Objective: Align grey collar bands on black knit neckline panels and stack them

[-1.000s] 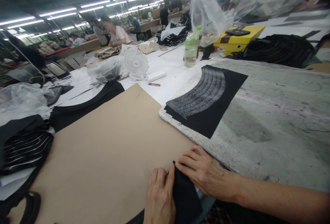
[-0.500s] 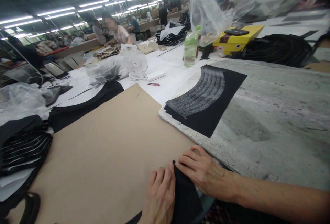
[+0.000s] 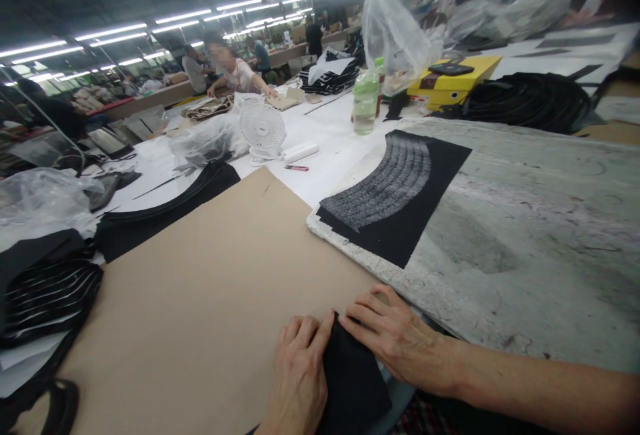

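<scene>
A dark black piece of sheet material point(image 3: 353, 375), which looks like fabric, hangs at the near edge of the tan board point(image 3: 200, 295). My left hand point(image 3: 301, 368) is bent over its left side, with thumb and fingertips at the top corner. From the right, my right hand point(image 3: 393, 335) grips the same corner, its fingers curled and closed. The two hands' fingertips almost meet there. Part of the piece is hidden beneath both hands. Farther off, layered black pieces with a whitish curved band point(image 3: 387, 185) lie on the grey stained slab point(image 3: 525, 221).
Curved black pieces point(image 3: 170, 205) lie beyond the board's left edge. Across the white table stand a small white fan point(image 3: 263, 128), a green-capped bottle point(image 3: 365, 105) and a yellow box point(image 3: 455, 85). A black handle-like loop point(image 3: 63, 408) is at lower left. A co-worker point(image 3: 237, 75) works across the table.
My left hand has shifted slightly left, its thumb now extended towards the black piece's corner. My right hand has stayed at the corner. The co-worker's arm has stretched out to the right.
</scene>
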Demonstrator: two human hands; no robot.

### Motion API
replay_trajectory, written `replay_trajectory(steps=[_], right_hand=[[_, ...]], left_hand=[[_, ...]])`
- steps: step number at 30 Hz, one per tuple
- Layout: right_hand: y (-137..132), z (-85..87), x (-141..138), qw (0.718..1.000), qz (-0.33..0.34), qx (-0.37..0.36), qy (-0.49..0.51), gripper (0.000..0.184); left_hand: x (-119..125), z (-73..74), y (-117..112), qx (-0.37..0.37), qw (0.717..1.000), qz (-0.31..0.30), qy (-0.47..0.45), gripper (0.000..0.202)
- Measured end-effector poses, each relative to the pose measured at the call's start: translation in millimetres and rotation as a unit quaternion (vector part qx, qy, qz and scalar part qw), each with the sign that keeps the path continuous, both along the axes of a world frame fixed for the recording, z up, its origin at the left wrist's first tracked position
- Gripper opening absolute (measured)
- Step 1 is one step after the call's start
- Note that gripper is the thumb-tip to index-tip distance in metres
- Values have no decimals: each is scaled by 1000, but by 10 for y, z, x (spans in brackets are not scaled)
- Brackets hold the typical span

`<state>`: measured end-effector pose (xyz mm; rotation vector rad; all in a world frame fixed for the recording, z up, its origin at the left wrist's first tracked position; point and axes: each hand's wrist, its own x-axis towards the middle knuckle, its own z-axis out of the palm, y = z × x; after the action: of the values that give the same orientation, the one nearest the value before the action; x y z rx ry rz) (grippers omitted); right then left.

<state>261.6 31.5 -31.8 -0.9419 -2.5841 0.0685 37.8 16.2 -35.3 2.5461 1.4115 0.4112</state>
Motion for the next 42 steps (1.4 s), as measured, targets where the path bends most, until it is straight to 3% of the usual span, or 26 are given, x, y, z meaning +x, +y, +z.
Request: replay_trajectory(steps=[14,21,30,36,42], right_hand=[[38,12,4,1000,-2,-22,-15,39],[45,23,-16,1000,1,-9,-14,37],[38,2,-13,1000,5,-15,-4,36],[40,-9,-8,1000,4,-3,-8,33],[28,6,-11,1000,0,15,-22,36]], left_hand=[[179,3,14,4,984,66,-163,30],[312,95,104,-18,987,132,-91,14],[439,165,191,-32,992,120,21,21],[425,168,264,-79,988,134,-3,21],[297,307,447,-171,964,190,-75,22]])
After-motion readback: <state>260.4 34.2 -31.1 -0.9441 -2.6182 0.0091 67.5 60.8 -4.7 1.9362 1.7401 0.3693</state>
